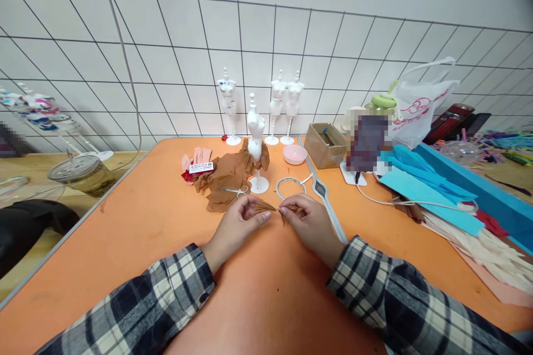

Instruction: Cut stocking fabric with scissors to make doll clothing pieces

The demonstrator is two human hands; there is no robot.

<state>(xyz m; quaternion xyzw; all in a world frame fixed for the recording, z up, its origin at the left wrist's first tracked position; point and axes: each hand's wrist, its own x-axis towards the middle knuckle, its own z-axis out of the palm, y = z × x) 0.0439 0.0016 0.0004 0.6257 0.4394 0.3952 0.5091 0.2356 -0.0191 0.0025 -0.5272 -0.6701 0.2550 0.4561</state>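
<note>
Between my two hands is a small gathered piece of brown crepe paper (265, 206), pinched narrow at its middle. My left hand (241, 222) is closed on its left part, thumb against fingers. On the narrow middle and right part, the fingertips of my right hand (306, 222) are pressed together. Just beyond stands a small white mannequin (255, 125) with a ruffled brown skirt at its hips. Left of it lies a crumpled brown sheet (225, 172), with small scissors (238, 191) on top. A white ring (290, 180) lies past my right hand.
Three more mannequins (228, 102) stand along the tiled wall. A pink bowl (295, 154), a cardboard box (325, 145) and a phone (368, 141) on a stand line the back right. A small labelled box (201, 168) sits left. Blue paper (433, 194) and a cable cover the right side.
</note>
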